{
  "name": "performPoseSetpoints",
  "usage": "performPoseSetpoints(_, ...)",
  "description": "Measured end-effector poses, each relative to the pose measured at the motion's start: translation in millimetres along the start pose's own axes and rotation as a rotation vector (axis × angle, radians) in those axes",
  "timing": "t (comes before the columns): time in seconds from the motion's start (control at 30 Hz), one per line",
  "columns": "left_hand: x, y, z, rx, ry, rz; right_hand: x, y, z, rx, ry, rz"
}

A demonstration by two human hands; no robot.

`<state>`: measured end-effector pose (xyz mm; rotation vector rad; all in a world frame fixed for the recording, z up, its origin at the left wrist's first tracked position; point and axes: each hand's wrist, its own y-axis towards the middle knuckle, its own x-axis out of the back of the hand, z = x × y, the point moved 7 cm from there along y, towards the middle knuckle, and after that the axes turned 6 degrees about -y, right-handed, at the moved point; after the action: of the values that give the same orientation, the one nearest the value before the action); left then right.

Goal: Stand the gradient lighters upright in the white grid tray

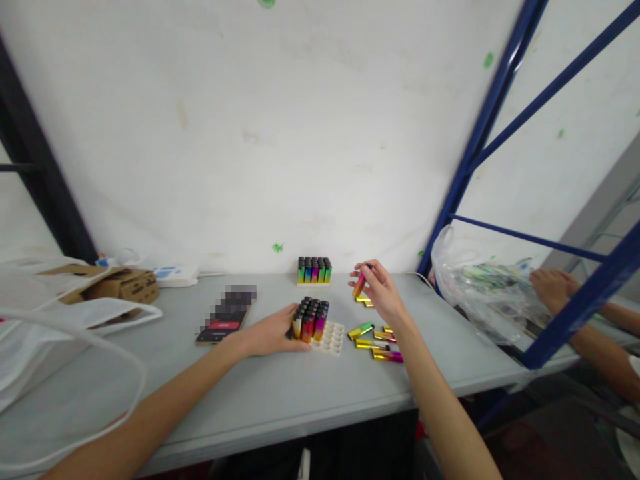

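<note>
My right hand pinches a red and gold lighter above the table, tilted. On the left, my left hand wraps round the side of a white tray with round holes. Several lighters with black tops stand upright in the tray's left part, and the holes on its right side show bare. More loose lighters in gold, green and pink lie flat to the right of the tray. Behind it, near the wall, a full block of upright lighters stands on a white base.
A phone lies left of my left hand. Cardboard and white plastic bags occupy the left end. Blue rack posts rise on the right, beside a clear plastic bag. Beyond them are another person's hands.
</note>
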<state>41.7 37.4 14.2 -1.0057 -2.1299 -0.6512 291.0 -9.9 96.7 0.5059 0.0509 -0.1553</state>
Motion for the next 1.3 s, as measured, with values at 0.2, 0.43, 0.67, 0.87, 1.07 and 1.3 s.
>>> performPoseSetpoints(0.2, 0.0, 0.4, -2.4, -0.037, -0.022, -0.006, -36.9, -8.4, -3.9, -0.083, 0.057, 0.153)
performPoseSetpoints(0.43, -1.0, 1.0, -3.3, -0.048, -0.042, 0.002, -44.5, -10.4, -19.2, -0.014, -0.426, 0.046)
performPoseSetpoints(0.67, -1.8, 2.7, -0.6, -0.036, -0.050, 0.000, -55.2, -17.4, -21.5, 0.048, -0.698, 0.049)
performPoseSetpoints(0.87, -2.1, 2.8, -1.1, -0.054, -0.058, 0.001, -48.7, -18.4, -29.8, -0.001, -0.691, -0.026)
performPoseSetpoints(1.07, -2.1, 2.6, -0.9, -0.052, -0.050, 0.006, -46.3, -16.5, -28.2, 0.020, -0.671, -0.044)
performPoseSetpoints(1.3, -2.0, 3.4, 0.1, -0.079, -0.044, -0.012, -46.1, -17.2, -25.4, 0.059, -0.709, -0.043)
